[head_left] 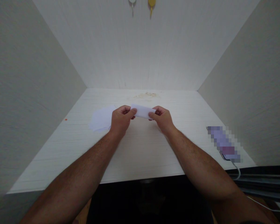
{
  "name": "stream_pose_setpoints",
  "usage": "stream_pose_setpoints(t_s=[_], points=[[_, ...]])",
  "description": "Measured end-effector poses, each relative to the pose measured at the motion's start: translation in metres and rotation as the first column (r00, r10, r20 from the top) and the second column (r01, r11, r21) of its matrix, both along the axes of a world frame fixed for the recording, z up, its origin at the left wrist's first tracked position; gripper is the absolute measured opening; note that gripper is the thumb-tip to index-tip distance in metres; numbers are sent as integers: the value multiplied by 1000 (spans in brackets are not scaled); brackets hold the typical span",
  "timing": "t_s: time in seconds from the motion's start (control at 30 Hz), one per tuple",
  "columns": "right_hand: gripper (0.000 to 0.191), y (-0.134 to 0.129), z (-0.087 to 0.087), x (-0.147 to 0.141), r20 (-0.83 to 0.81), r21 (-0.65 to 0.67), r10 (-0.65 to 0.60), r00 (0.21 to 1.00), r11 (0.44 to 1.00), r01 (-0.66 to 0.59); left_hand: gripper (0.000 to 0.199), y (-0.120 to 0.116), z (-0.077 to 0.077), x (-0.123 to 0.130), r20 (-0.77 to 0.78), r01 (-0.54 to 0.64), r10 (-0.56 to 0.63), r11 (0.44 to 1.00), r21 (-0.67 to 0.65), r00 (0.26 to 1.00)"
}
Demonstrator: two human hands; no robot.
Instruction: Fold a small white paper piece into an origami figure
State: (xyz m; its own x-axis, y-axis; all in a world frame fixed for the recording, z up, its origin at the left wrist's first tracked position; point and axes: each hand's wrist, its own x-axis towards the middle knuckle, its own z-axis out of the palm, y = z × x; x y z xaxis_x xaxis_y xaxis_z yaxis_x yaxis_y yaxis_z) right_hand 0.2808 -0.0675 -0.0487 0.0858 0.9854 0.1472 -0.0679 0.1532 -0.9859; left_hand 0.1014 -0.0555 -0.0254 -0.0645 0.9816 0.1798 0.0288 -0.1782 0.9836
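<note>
Paper strip (142,111), long axis crosswise

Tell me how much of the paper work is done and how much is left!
Partway, it seems. The narrow white paper looks already folded. It's in hand now: the left hand and right hand pinch its ends, thumbs on top. Left of it, more white sheets lie on the table, probably waiting their turn, but I can't count them.

Loose papers (100,119): on the table (144,155), left of my hands. Phone (224,144): lay on its right side.
</note>
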Motion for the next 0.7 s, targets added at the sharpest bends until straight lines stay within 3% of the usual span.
stream_pose_setpoints(t_s=[0.33,0.5,0.6,0.7], points=[[22,-1,3,-1,20,-8,0,1000,1000,0,19,0,0,0,-20,-2,2,1000,4,1000],[17,-2,5,1,124,14,24,992,1000,-26,19,1,7,-6,-179,20,-13,999,37,984],[20,-5,13,0,141,3,169,975,985,-171,18,1,14,-11,-406,203,-166,978,50,899],[19,-9,20,-2,224,-17,173,959,985,-173,22,0,17,-11,-510,370,-307,929,24,804]])
